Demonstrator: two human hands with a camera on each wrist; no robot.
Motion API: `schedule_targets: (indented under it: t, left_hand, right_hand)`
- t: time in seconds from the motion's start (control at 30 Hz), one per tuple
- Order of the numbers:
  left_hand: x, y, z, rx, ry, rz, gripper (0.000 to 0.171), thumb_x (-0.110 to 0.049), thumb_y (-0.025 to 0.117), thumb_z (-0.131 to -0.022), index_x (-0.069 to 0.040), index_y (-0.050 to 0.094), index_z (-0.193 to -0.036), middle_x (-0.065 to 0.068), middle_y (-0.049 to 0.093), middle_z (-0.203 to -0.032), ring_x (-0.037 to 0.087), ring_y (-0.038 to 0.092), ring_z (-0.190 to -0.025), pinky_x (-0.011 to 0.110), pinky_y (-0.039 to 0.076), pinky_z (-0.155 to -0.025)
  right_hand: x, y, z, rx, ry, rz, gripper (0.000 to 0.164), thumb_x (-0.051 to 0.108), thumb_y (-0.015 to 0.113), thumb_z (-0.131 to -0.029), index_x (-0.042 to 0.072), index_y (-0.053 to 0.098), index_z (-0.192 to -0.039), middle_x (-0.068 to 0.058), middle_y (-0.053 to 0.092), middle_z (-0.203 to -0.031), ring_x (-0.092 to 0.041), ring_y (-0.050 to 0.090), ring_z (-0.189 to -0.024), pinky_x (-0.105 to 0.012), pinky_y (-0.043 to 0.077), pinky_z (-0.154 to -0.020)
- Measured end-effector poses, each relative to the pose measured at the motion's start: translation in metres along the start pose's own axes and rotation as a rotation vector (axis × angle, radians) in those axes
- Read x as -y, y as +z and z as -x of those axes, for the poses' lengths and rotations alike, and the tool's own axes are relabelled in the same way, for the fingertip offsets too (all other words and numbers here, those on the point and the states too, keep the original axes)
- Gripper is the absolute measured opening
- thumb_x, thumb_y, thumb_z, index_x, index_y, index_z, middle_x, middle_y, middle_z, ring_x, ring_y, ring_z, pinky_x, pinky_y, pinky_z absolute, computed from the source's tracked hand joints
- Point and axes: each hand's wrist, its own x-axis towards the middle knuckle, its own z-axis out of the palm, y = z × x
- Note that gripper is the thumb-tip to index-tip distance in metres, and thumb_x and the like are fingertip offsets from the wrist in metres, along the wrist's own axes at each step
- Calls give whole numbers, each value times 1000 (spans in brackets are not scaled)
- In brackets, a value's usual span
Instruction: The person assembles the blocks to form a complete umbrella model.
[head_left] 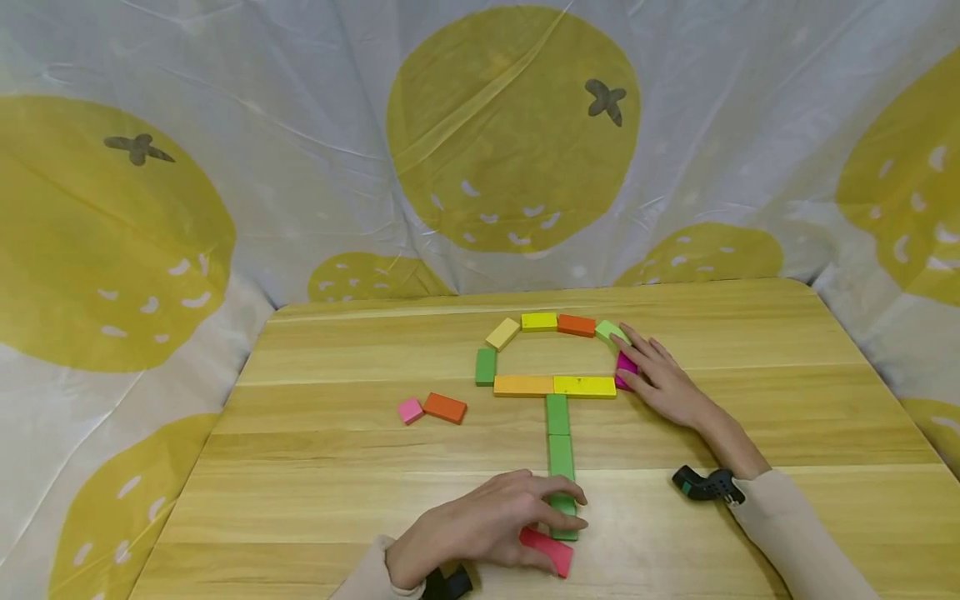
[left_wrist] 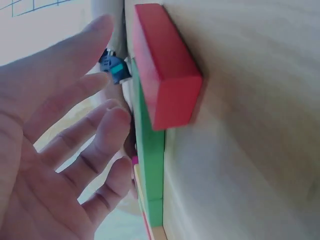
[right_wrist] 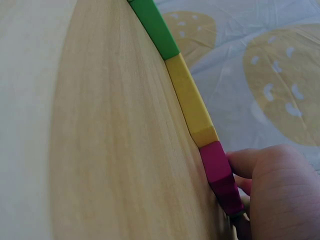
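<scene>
My left hand (head_left: 495,517) is spread over a red block (head_left: 549,552) near the table's front; in the left wrist view a gap shows between the loosely bent fingers (left_wrist: 112,132) and the red block (left_wrist: 167,75). Beyond it, green blocks (head_left: 560,454) form a straight column, partly hidden by that hand. My right hand (head_left: 667,387) touches a magenta block (head_left: 626,367) at the right of a block arch, its fingers reaching a light green block (head_left: 609,332). In the right wrist view the thumb lies against the magenta block (right_wrist: 217,165).
An orange block (head_left: 522,385) and a yellow block (head_left: 585,387) make the arch's base. Its curve has a green (head_left: 486,367), a pale yellow (head_left: 503,334), a yellow (head_left: 539,322) and an orange-red block (head_left: 576,325). Loose pink (head_left: 410,410) and orange-red (head_left: 446,407) blocks lie left.
</scene>
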Motion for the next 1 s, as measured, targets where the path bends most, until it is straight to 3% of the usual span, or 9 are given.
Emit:
schedule_targets:
  t: [0.17, 0.33, 0.47, 0.57, 0.6, 0.7, 0.8, 0.9, 1.0]
  left_hand:
    - [7, -9, 12, -102, -68, 67, 38, -36, 80, -91, -21, 76, -126, -4, 63, -136, 1, 52, -87, 7, 37, -83]
    - [20, -17, 33, -253, -193, 73, 29, -28, 77, -95, -18, 78, -122, -2, 66, -131, 6, 61, -100, 20, 49, -89]
    - [35, -24, 54, -388, -287, -10, 24, -20, 80, -92, -14, 79, -116, 1, 68, -124, 13, 61, -105, 29, 54, -87]
    - [50, -29, 67, -470, -363, -74, 24, -14, 84, -87, -11, 80, -111, 6, 70, -121, 20, 62, -107, 37, 54, -88]
    - [55, -31, 70, -486, -397, -86, 24, -13, 84, -86, -10, 80, -110, 8, 70, -122, 22, 62, -110, 40, 53, -90]
    - [71, -36, 78, -502, -495, -100, 29, -10, 86, -84, -9, 79, -112, 14, 68, -129, 31, 63, -119, 48, 50, -91]
    - [85, -39, 85, -488, -566, -91, 34, -7, 86, -84, -6, 77, -117, 17, 66, -134, 37, 63, -123, 48, 46, -90]
    - [94, -40, 90, -464, -575, -67, 38, -6, 85, -84, -4, 76, -120, 17, 66, -133, 37, 64, -122, 46, 44, -89]
    - [100, -39, 92, -440, -557, -43, 37, -6, 84, -84, -5, 76, -120, 15, 68, -131, 35, 65, -121, 42, 41, -89]
  right_hand:
    - [1, -2, -1, 10, 25, -58, 61, 28, 50, -109, 12, 29, -164, -20, 8, -174, -49, 12, -158, -64, 5, -128]
    - [14, -7, 2, 13, 19, -96, 69, 27, 55, -108, 9, 23, -165, -23, 2, -173, -51, 3, -159, -64, -4, -128]
    - [49, -7, 16, 34, 5, -80, 73, 30, 58, -106, 13, 21, -167, -19, 0, -175, -54, 3, -157, -67, -1, -127]
    - [86, 1, 39, 63, -4, -62, 73, 33, 57, -107, 19, 20, -167, -10, 0, -176, -53, 5, -157, -68, 4, -126]
    - [98, 5, 47, 78, -6, -55, 73, 35, 57, -107, 22, 19, -167, -7, 0, -176, -51, 6, -158, -63, 4, -129]
    - [127, 23, 72, 88, -61, -12, 75, 40, 59, -105, 23, 20, -167, -4, 6, -176, -42, 13, -160, -38, 1, -133]
    - [144, 44, 91, 72, -159, 63, 78, 44, 62, -103, 16, 25, -166, -10, 15, -175, -31, 19, -161, -18, -8, -128]
    - [152, 61, 104, 58, -228, 113, 80, 48, 63, -101, 10, 30, -164, -15, 20, -173, -23, 16, -161, -16, -10, -127]
    - [155, 71, 111, 55, -237, 126, 81, 51, 62, -101, 10, 31, -163, -14, 21, -173, -19, 12, -162, -15, -9, -126]
